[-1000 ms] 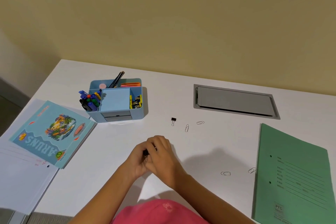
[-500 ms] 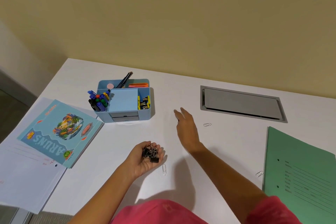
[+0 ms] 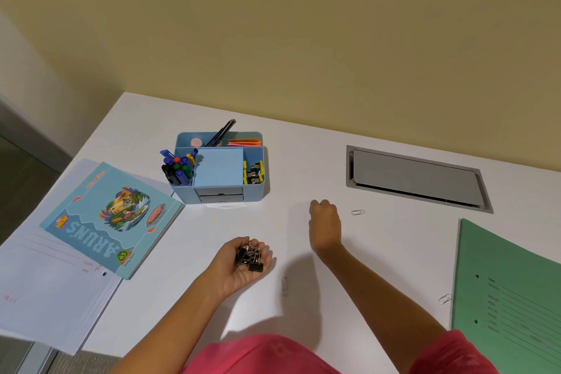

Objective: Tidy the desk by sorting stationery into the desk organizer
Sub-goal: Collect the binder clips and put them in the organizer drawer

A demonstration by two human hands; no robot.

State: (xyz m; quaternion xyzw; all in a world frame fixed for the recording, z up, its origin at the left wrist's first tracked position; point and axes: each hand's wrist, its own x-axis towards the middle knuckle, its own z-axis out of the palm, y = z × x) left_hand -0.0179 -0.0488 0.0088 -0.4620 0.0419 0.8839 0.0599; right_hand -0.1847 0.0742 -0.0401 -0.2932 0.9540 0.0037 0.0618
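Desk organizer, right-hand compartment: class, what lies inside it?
In the desk organizer, binder clips with yellow and silver parts show in the right compartment; its wall hides anything beneath them.

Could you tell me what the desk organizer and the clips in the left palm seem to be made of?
Desk organizer: likely matte light-blue plastic, with smooth moulded walls and rounded corners. Binder clips: probably black painted metal with shiny wire handles that glint.

The desk organizer [image 3: 219, 165] stands far left on the desk [image 3: 394, 246]. A booklet [image 3: 112, 218] lies left of it on loose sheets [image 3: 45, 291]. A hatch [image 3: 416, 177] sits far right, a folder [image 3: 510, 291] near right. Paper clips [image 3: 358, 212] lie between, binder clips [image 3: 249, 254] nearer.
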